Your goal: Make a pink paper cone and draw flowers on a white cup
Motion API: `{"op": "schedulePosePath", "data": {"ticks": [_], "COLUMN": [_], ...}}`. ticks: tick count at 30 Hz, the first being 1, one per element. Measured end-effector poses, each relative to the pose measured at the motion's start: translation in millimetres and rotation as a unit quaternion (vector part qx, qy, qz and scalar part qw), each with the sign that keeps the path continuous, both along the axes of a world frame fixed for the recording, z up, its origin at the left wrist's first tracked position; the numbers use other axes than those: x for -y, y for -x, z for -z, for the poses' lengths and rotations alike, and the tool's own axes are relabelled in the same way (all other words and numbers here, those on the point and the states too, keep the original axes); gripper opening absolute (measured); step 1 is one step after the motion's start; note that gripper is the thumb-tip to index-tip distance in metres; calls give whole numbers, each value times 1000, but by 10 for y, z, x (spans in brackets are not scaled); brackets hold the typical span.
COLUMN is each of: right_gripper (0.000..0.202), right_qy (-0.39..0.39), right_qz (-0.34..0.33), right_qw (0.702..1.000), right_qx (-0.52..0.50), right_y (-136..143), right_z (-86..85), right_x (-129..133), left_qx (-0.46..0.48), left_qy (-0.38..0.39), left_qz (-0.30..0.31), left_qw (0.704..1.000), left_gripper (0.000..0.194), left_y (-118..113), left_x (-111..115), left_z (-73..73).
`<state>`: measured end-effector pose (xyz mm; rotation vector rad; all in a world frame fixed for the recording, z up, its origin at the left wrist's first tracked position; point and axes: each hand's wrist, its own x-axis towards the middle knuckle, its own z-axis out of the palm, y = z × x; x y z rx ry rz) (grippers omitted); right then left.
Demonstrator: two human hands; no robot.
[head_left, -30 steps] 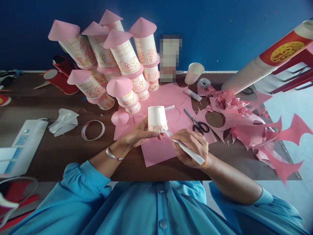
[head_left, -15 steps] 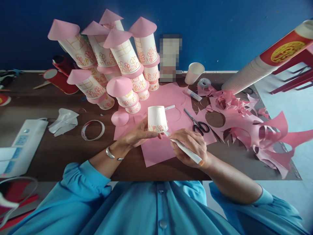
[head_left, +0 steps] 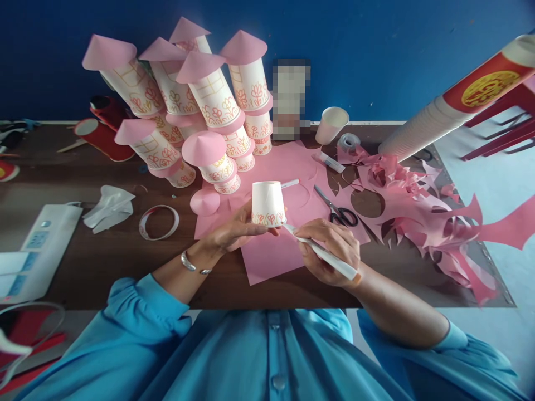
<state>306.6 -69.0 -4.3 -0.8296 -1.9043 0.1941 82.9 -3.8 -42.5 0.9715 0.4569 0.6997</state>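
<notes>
A white paper cup (head_left: 267, 200), upside down, has red flower drawings around its lower rim. My left hand (head_left: 236, 231) holds it from the left and below, over pink paper (head_left: 267, 262). Fingers of my right hand (head_left: 330, 253) are wrapped round a white marker (head_left: 330, 260), whose tip is at the cup's lower right edge. Behind my hands stand several paper-cup towers (head_left: 215, 94) with pink cone roofs and flower drawings. A small pink cone (head_left: 205, 202) lies left of the cup.
Black-handled scissors (head_left: 336, 209) lie right of the cup, near cut pink scraps (head_left: 443, 223). A long cup stack (head_left: 434, 125) leans at the right. A white cup (head_left: 331, 125) stands at the back. On the left are a paper ring (head_left: 159, 223) and a crumpled tissue (head_left: 109, 208).
My right hand and the marker have moved slightly to the right. The cup has shifted very little in my left hand. At the right, the pink scraps have changed shape.
</notes>
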Motion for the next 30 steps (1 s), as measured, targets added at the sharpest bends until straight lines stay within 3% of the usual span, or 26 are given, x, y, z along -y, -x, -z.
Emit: {"op": "schedulePosePath", "data": {"ticks": [14, 21, 26, 30], "right_gripper": [15, 14, 19, 26], "right_qy": [13, 32, 4, -11], "right_qz": [-7, -21, -9, 7], "right_qw": [1000, 999, 1000, 999], "right_qx": [18, 27, -11, -39], "right_y": [5, -13, -20, -20], "right_z": [-17, -24, 15, 41], "right_x": [-15, -11, 1, -31], "left_qx": [-6, -12, -21, 4], "left_qy": [-17, -13, -40, -5], "left_qz": [11, -4, -5, -8], "left_qw": [1000, 1000, 999, 1000], "left_gripper": [31, 44, 30, 47], "left_y": [25, 9, 35, 31], "left_x": [-2, -3, 12, 19], "left_z": [32, 28, 5, 53]}}
